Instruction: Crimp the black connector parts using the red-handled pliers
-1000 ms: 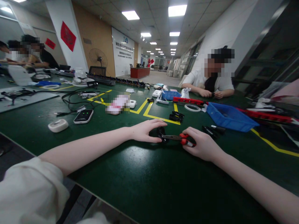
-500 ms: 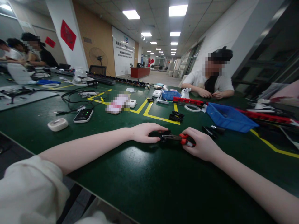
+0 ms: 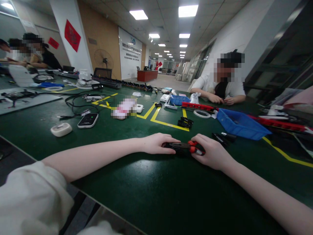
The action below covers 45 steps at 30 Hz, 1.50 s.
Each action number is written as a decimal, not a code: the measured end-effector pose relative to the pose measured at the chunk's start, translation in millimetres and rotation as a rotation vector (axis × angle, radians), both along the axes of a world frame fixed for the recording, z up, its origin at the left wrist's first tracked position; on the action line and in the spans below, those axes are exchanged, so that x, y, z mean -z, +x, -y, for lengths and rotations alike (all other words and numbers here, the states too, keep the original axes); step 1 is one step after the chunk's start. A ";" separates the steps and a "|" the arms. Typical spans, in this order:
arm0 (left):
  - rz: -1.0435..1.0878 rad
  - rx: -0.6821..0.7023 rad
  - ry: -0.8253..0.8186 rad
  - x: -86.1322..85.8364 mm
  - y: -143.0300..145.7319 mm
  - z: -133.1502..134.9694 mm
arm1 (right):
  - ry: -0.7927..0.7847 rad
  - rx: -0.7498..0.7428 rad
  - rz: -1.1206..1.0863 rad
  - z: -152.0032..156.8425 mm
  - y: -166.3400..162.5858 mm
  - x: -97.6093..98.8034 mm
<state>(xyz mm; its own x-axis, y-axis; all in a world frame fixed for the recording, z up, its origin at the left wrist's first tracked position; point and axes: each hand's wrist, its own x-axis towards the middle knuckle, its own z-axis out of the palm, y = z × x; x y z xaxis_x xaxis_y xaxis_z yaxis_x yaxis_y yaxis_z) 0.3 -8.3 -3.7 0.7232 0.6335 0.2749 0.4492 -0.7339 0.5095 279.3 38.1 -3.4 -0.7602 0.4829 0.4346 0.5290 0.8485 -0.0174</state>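
Observation:
My right hand (image 3: 207, 150) is closed round the red and black handles of a pair of pliers (image 3: 194, 148), whose jaws point left. Facing it, my left hand (image 3: 158, 143) holds a small black part (image 3: 171, 146) between thumb and fingers. The pliers' jaws meet this dark part, though I cannot tell exactly where they grip it. Both hands are just above the green table (image 3: 146, 189). Beyond them, several black parts (image 3: 185, 122) lie at the yellow tape, and more black pieces (image 3: 221, 138) rest right of my right hand.
A blue bin (image 3: 241, 124) stands at the right, with a smaller blue basket (image 3: 179, 100) farther back. Toward the left lie a white case (image 3: 61, 130), a small device with a dark top (image 3: 88, 120) and black cables (image 3: 73, 102). A co-worker (image 3: 220, 88) sits across the table.
My left hand has shifted slightly down and right, closer to the pliers, and the black part has turned more in line with them. My right hand has barely moved.

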 end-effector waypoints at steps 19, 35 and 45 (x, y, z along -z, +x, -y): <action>0.082 -0.016 -0.105 2.9 -4.4 -3.1 | 0.006 0.052 -0.084 10.8 -4.7 -9.8; 0.128 -0.011 -0.169 0.9 -4.2 -1.4 | -0.047 0.033 -0.132 10.2 -3.7 -9.4; 0.164 -0.016 -0.173 3.9 -3.1 -3.2 | -0.038 0.065 -0.181 7.1 -1.7 -5.8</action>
